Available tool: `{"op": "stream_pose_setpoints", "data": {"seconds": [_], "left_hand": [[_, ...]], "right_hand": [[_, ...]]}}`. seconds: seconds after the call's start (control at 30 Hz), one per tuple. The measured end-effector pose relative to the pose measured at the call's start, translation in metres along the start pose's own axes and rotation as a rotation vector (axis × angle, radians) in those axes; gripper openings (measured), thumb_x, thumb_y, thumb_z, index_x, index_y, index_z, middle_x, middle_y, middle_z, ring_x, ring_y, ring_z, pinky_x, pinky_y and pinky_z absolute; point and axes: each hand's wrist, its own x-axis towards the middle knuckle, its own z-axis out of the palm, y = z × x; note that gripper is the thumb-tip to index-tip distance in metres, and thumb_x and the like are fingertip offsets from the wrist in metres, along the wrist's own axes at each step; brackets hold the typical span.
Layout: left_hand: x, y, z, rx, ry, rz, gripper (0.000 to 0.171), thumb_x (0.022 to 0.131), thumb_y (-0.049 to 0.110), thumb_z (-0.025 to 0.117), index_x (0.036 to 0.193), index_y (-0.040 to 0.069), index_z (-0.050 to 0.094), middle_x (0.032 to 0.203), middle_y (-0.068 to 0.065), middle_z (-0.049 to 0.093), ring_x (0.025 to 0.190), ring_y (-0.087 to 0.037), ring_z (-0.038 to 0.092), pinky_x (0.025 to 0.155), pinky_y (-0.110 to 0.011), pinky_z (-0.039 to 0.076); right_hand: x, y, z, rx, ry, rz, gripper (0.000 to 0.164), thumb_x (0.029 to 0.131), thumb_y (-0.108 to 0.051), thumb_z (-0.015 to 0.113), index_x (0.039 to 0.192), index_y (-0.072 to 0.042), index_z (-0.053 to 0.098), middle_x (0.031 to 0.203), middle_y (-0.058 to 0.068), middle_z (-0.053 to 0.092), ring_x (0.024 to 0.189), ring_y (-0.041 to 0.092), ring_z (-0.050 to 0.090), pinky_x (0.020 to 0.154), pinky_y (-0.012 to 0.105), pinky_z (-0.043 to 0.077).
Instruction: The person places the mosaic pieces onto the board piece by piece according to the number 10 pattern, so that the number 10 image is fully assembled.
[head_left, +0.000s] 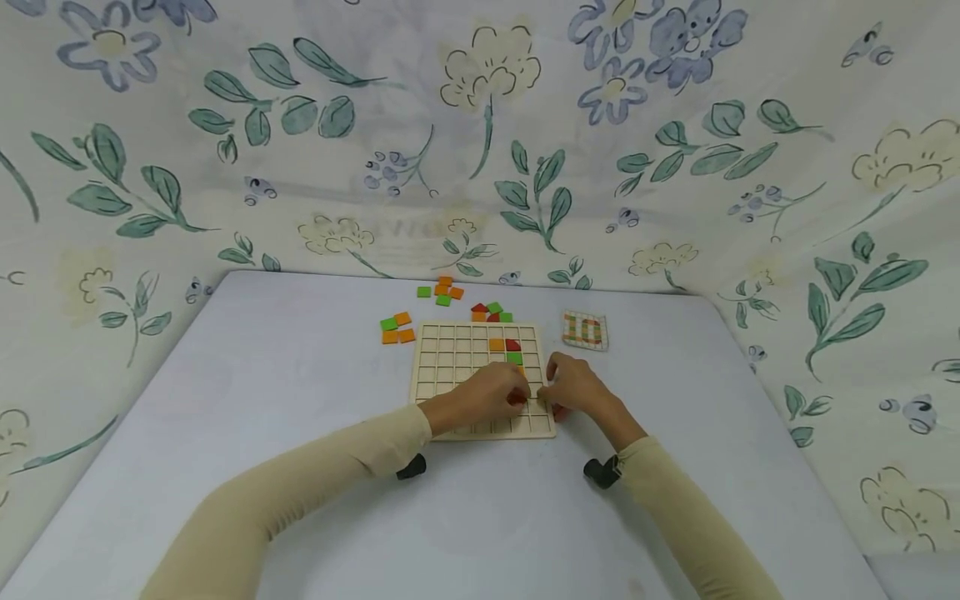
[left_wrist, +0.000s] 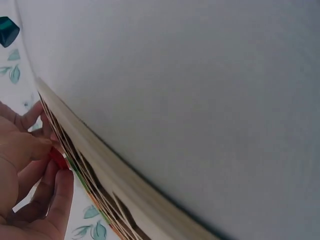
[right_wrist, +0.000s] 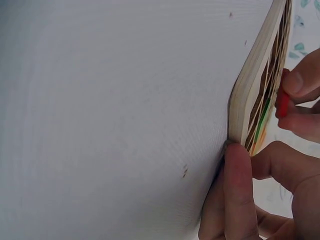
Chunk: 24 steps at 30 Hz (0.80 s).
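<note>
A wooden grid board (head_left: 442, 358) lies flat on the table. My left hand (head_left: 487, 393) reaches over its right half and pinches a small red tile (right_wrist: 283, 102) between thumb and fingers, close above the grid. At the board's right edge, my right hand (head_left: 576, 387) grips the rim, one finger along the side and another bent over the top. Several tiles sit in the grid's right part: an orange tile (head_left: 497, 344), a red tile (head_left: 513, 345) and a green tile (head_left: 514, 358), with another orange one partly hidden behind my left hand.
Loose orange and green tiles (head_left: 397, 329) lie left of the board, with more orange and green ones (head_left: 444, 292) behind it. Red, green and orange pieces (head_left: 491, 313) touch its back edge. A pattern card (head_left: 585, 331) lies at the back right. Flowered cloth (head_left: 420, 208) hangs behind the table (head_left: 315, 350).
</note>
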Motion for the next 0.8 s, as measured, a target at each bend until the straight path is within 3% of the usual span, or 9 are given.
{"op": "stream_pose_setpoints", "data": {"seconds": [0.23, 0.5, 0.67, 0.8], "left_hand": [[-0.0002, 0.0021, 0.0088, -0.007, 0.016, 0.025, 0.014, 0.088, 0.008, 0.071, 0.102, 0.005, 0.075, 0.096, -0.003, 0.064, 0.084, -0.012, 0.055, 0.075, -0.021, 0.047], [0.0, 0.0052, 0.0092, 0.016, 0.019, 0.065, 0.011, 0.086, 0.005, 0.071, 0.097, 0.006, 0.075, 0.092, -0.002, 0.06, 0.081, -0.011, 0.05, 0.07, -0.02, 0.045], [0.0006, 0.0065, 0.008, 0.031, 0.032, 0.124, 0.011, 0.086, 0.0, 0.07, 0.094, 0.006, 0.075, 0.09, -0.002, 0.062, 0.082, -0.013, 0.052, 0.073, -0.02, 0.047], [0.0015, 0.0056, 0.0073, 0.022, 0.022, 0.12, 0.01, 0.088, 0.001, 0.07, 0.095, 0.006, 0.075, 0.091, -0.002, 0.064, 0.085, -0.013, 0.056, 0.077, -0.021, 0.048]], "right_hand": [[0.0003, -0.001, -0.0015, 0.01, -0.005, 0.013, 0.025, 0.087, -0.013, 0.072, 0.1, -0.003, 0.052, 0.07, 0.011, 0.064, 0.051, 0.019, 0.065, 0.049, 0.028, 0.052], [0.0022, 0.0008, -0.0002, 0.007, -0.002, 0.008, 0.025, 0.087, -0.013, 0.071, 0.1, -0.003, 0.052, 0.072, 0.011, 0.064, 0.052, 0.019, 0.066, 0.051, 0.029, 0.052], [0.0033, 0.0026, 0.0013, -0.001, 0.006, 0.015, 0.025, 0.087, -0.014, 0.072, 0.099, -0.004, 0.052, 0.073, 0.011, 0.064, 0.051, 0.019, 0.065, 0.051, 0.029, 0.052], [0.0036, 0.0033, 0.0015, 0.008, 0.004, 0.017, 0.025, 0.087, -0.014, 0.072, 0.1, -0.003, 0.052, 0.074, 0.011, 0.064, 0.052, 0.019, 0.066, 0.051, 0.029, 0.052]]}}
